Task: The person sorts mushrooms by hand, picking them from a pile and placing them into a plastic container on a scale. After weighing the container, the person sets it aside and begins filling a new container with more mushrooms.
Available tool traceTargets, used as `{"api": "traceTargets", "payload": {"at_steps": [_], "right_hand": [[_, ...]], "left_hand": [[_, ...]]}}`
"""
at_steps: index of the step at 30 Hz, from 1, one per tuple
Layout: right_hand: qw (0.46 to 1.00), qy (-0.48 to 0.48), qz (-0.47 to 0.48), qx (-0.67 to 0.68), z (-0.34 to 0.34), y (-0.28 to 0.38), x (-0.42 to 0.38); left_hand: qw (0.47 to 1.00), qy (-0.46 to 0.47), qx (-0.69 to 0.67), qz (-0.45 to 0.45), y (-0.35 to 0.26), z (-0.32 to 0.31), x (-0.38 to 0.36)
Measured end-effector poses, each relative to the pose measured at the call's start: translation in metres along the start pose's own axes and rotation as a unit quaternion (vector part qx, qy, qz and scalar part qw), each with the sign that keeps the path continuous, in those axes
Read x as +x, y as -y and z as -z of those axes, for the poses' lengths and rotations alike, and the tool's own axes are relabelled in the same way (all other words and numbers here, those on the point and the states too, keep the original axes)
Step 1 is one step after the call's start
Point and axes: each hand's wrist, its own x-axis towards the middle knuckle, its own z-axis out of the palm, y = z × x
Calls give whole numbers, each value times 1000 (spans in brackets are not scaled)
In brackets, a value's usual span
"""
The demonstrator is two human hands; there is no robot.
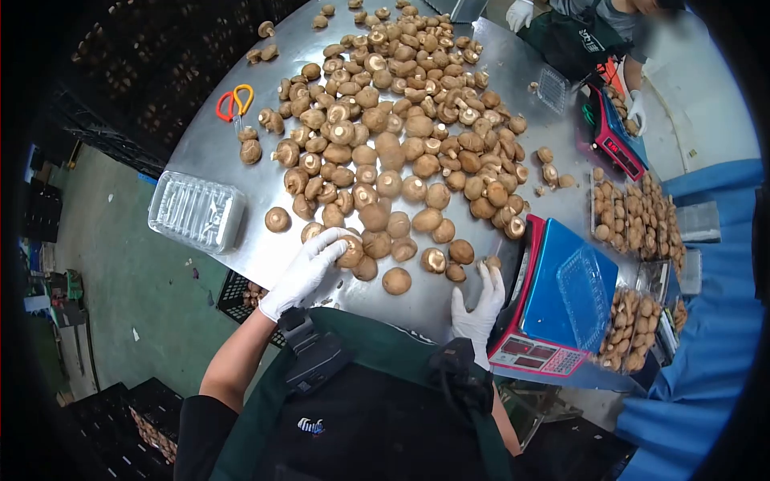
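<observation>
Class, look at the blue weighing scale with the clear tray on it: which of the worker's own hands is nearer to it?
Right. The right hand lies on the table just beside the blue scale, by its left edge. The left hand is farther off, resting on mushrooms near the pile's edge.

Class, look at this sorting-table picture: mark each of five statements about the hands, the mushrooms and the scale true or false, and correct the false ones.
1. The left hand wears a white glove and rests on mushrooms at the near edge of the pile. True.
2. The right hand holds the scissors. False: the scissors lie on the metal table, apart from both hands.
3. A clear plastic tray sits on the blue scale. True.
4. The tray on the scale is full of mushrooms. False: it is empty.
5. Another person's gloved hand shows at the far side of the table. True.
</observation>
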Motion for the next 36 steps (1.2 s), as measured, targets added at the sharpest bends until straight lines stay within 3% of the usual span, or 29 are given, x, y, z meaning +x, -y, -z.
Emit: {"api": "traceTargets", "payload": {"at_steps": [2,6,8,10,13,17,19,20,22,23,24,26,28,30,31,34,36], "right_hand": [[994,47,-17,-95,2,-15,-23],[983,107,-35,-147,-13,-34,-53],[986,80,-18,-146,-15,-39,-52],[999,40,-25,-8,-12,-36,-43],[996,-24,-26,80,2,-13,-9],[994,-77,8,71,-3,-12,48],[994,-97,31,48,-9,-15,76],[993,-99,33,49,-13,-20,85],[997,-71,5,12,-27,-39,101],[995,-100,21,-16,-31,-50,107],[995,-87,-43,-9,-31,-54,112],[990,-83,-78,-87,-34,-62,121],[987,-52,-123,-86,-34,-63,131],[973,56,-172,-147,-29,-55,140],[968,74,-194,-141,-25,-50,143],[974,85,-167,-127,-21,-48,141],[974,86,-182,-104,-20,-55,139]], "left_hand": [[996,26,-84,31,11,0,-1],[993,32,-104,40,26,-16,6],[996,23,-89,7,38,-21,15],[998,18,10,-54,35,-23,20],[999,29,-4,-20,33,-24,19],[996,43,-75,16,35,-30,21],[997,15,53,-53,33,-38,26],[997,14,53,-56,29,-42,28],[965,-12,219,-142,17,-52,34],[956,-15,259,-140,6,-57,37],[956,-21,256,-141,4,-61,44],[886,-47,365,-281,2,-66,57],[876,-48,388,-284,0,-72,70],[808,-42,490,-325,5,-72,87],[798,-8,530,-286,5,-71,92],[781,-23,542,-309,1,-74,93],[792,-1,555,-257,0,-74,95]]}}
